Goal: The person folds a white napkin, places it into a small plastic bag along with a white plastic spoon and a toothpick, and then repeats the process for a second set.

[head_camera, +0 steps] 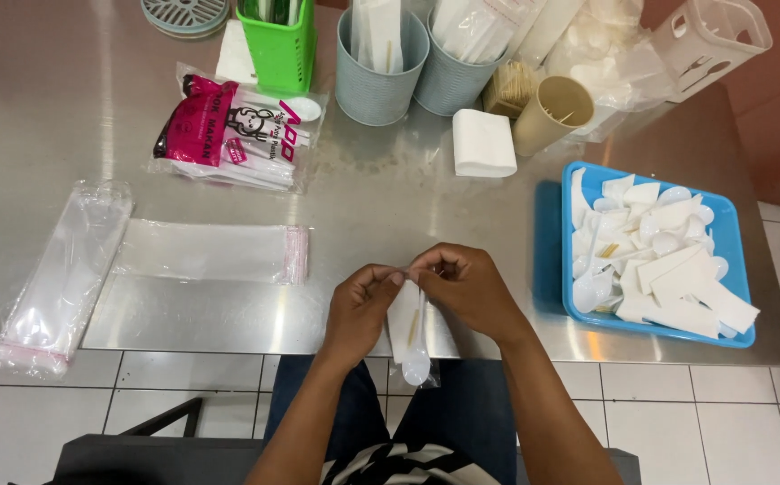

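Seen from above, a seated person's two bare hands meet at the near edge of a steel desk (462, 207). The left hand (361, 305) and the right hand (469, 289) both pinch the top of one narrow clear sleeve (411, 334), fingers clenched on its mouth, so that the sleeve hangs straight down past the desk edge and its contents settle to the bottom. Inside it show one white plastic spoon, bowl downward, one folded white napkin and one thin wooden toothpick.

To the left, within easy reach of the left hand, one flat clear bag (210, 251) with a pink strip at its end lies on the desk, and further left one stack of clear sleeves (62, 274) lies with its near end hanging over the desk edge.

To the right, just beside the right hand, one blue tray (731, 216) holds a loose heap of white spoons and folded napkins, too many and too overlapped to count.

Further back sits one open packet of white spoons with a pink label (228, 135), and at centre one block of folded napkins (483, 142).

Along the far edge, upright holders keep the stock standing: one green basket (279, 49), two grey-blue buckets (376, 76) with wrapped items, one beige cup (552, 112) lying tilted with toothpicks in it, one bundle of toothpicks (508, 87), one white plastic caddy (709, 40) tipped on its side, and one round grey grate (184, 13).
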